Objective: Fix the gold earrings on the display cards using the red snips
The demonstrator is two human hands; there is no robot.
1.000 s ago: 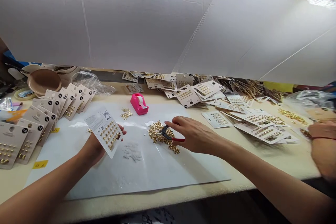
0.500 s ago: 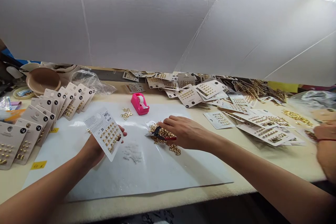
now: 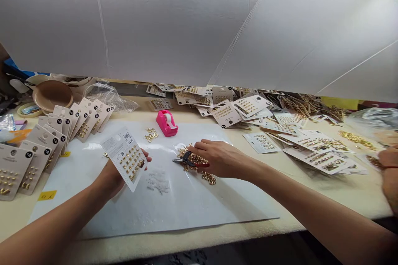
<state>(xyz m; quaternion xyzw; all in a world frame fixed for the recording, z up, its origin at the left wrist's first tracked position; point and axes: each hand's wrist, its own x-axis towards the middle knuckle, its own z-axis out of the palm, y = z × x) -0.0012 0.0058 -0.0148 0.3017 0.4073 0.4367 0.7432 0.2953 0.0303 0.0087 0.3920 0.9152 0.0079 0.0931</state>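
Note:
My left hand (image 3: 113, 176) is closed on a white card (image 3: 126, 159), tilted up, with rows of small gold earrings and a printed price label. My right hand (image 3: 222, 157) reaches from the right over a heap of small gold pieces (image 3: 195, 159), its fingers curled down. Small pliers (image 3: 186, 158) with black and red handles point left over the heap, with the handle ends at the curled fingers of this hand. The fingertips are partly hidden. Tiny clear pieces (image 3: 157, 181) lie scattered on the white sheet (image 3: 199, 207) between my hands.
Behind the sheet's middle stands a pink tape dispenser (image 3: 167, 123), with gold rings (image 3: 151, 134) beside it. Earring cards (image 3: 37, 145) fan out at left, near a brown bowl (image 3: 52, 95). More cards (image 3: 311, 145) pile up at right. Another person's hand (image 3: 388, 161) shows at the right edge.
The view has shifted very slightly. Both hands, the card and the pliers keep nearly the same places; the other person's hand at the right edge has moved slightly outward.

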